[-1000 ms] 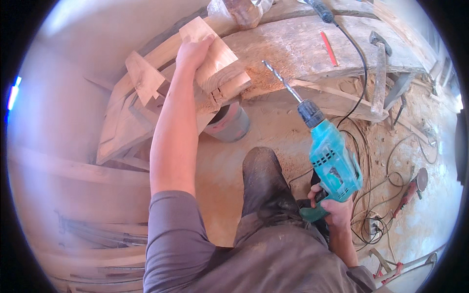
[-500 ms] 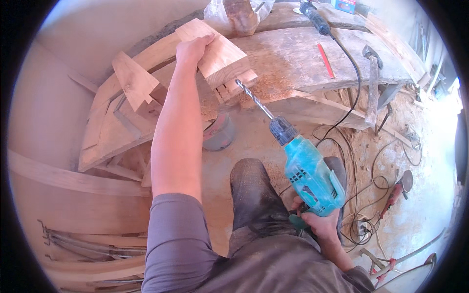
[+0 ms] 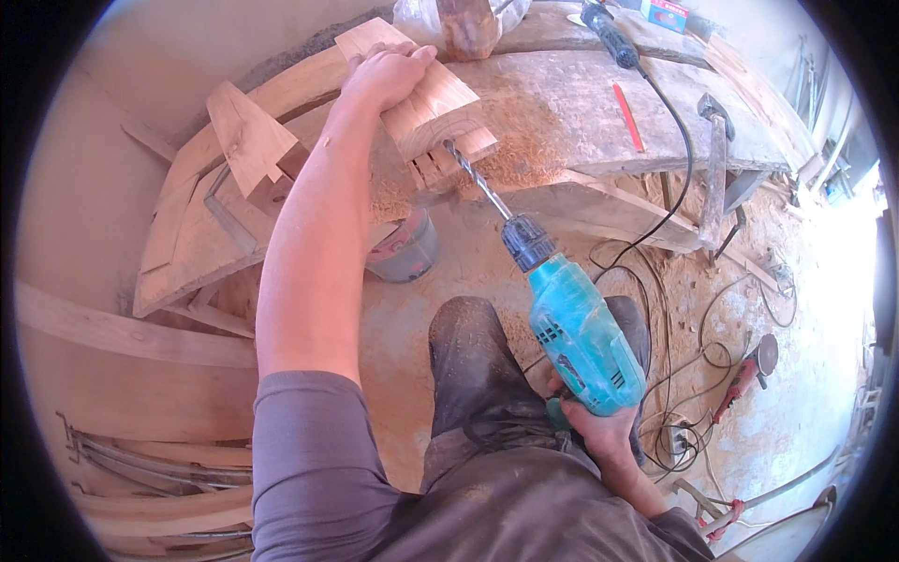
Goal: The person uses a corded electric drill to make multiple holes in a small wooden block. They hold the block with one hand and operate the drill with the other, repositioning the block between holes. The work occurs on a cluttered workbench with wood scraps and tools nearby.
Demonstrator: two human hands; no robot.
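Head view: nearest to me is the person's right hand [image 3: 604, 426], its fingers wrapped round the grip of a teal drill [image 3: 585, 337]. Out beyond those fingers runs the bit [image 3: 478, 178], aimed up and leftward, its tip at the slotted end of a wooden block [image 3: 435, 98] — whether it touches wood, I cannot tell. On the floor, off to the right of the same fingers, lies a red grinder [image 3: 740, 386].

Farther on, a bucket [image 3: 407, 251] stands below the left hand [image 3: 389, 75]. That hand is laid across the block's top, fingers close together; the tips are hidden, so I cannot tell whether they clamp its far side. The block is directly under them, on the bench [image 3: 576, 89]. Left of these fingers sits an offcut [image 3: 245, 136]; to their right, shavings [image 3: 524, 145], then a red pencil [image 3: 628, 117] and, well apart, a hammer [image 3: 714, 169] at the bench's edge.

Farthest, just past the left fingers, is a clear bag [image 3: 421, 19] — and, well right of it, a black tool [image 3: 613, 39] and a small box [image 3: 665, 13].
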